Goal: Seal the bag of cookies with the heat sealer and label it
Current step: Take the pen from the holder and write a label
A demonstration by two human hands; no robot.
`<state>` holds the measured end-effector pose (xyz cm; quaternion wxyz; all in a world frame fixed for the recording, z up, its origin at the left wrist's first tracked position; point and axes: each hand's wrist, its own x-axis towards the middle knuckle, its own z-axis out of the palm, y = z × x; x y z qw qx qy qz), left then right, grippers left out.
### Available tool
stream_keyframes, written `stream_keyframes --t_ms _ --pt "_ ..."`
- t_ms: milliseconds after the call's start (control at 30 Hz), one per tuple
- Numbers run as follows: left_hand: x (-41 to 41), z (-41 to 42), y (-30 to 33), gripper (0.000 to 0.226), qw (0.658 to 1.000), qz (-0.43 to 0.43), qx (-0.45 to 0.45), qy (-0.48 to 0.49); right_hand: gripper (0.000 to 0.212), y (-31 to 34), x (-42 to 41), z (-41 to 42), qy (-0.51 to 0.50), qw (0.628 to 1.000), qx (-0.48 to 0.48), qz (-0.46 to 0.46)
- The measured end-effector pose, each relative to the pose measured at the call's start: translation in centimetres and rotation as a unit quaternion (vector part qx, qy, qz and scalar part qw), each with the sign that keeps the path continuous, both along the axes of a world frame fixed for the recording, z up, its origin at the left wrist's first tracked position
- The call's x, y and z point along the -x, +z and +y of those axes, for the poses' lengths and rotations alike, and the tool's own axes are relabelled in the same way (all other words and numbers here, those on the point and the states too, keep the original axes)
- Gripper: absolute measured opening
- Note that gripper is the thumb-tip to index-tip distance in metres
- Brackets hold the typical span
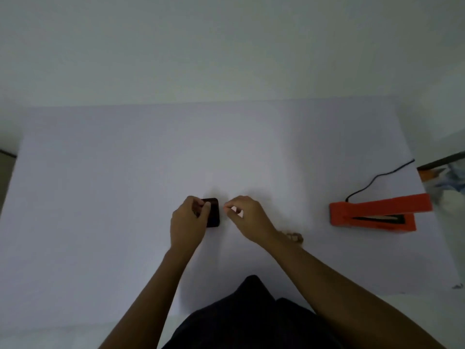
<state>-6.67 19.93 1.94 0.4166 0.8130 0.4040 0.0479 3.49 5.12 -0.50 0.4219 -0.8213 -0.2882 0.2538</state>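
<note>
Left hand (187,222) gripping dark block (212,212) mid-frame, right hand (245,214) pinching something pale (label?), orange heat sealer (375,212) parked right, lid up.

The left hand (187,222) is covering the near-left part of a small dark object (213,212); its identity is remaining undeterminable; the right hand (245,217) is pinching something pale at its fingertips (227,207), too small to identify. The right forearm (327,280) is hiding most of a brownish item (295,237) lying on the white table (100,197); only a blurred portion is showing. The black cord (377,178) of the orange heat sealer (377,212) is disappearing past the table's far-right edge; blurred objects (450,177) at the right are being cut off by the picture's edge; both forearms are running out of the near edge.
</note>
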Motion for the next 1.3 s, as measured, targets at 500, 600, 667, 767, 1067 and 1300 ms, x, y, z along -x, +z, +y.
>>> stream_keyframes --t_ms 500,600,667,767,1067,1300 --pt "2.9 3.5 -3.6 0.027 0.987 0.14 -0.023 -0.079 0.033 -1.1 2.2 7.7 0.215 0.947 0.232 -0.062" --pt "2.9 4.0 -3.5 0.027 0.987 0.137 -0.046 -0.069 0.034 0.1 2.0 6.7 0.108 0.991 0.076 -0.028" --pt "3.0 4.7 -3.7 0.026 0.988 0.133 -0.059 -0.057 0.038 1.3 1.6 5.5 -0.008 0.999 -0.017 0.041" --pt "3.1 5.8 -4.1 0.028 0.988 0.129 -0.068 -0.05 0.046 2.3 0.8 3.4 -0.165 0.943 -0.125 0.26" --pt "3.2 4.8 -1.5 0.043 0.982 0.085 -0.155 -0.063 0.05 2.9 0.6 0.5 -0.307 0.857 -0.105 0.399" --pt "2.3 -1.4 1.9 0.043 0.934 0.047 -0.032 -0.353 0.041 3.9 2.2 2.7 -0.355 0.836 -0.062 0.414"
